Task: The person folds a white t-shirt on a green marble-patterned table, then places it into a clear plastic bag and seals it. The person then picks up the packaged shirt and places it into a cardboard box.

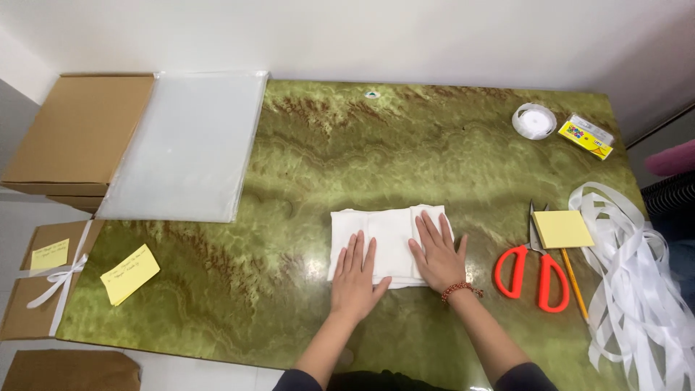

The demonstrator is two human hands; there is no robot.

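Hands, left (355, 279) and right (439, 253), press flat, fingers spread, on folded white cloth (387, 235), bare tabletop (347, 159) around.

Bare green marbled tabletop (405, 137) lay open ahead of the folded white cloth (387, 235). Rightward, red-handled scissors (532, 268), a yellow sticky-note pad (562, 229) and loose white ribbon (637, 289) blocked passage; leftward, one yellow note (130, 274).

Green marbled table (347, 145), white wall (405, 36)
Glossy top w/ glare; pale floor (14, 217) at table's left edge.
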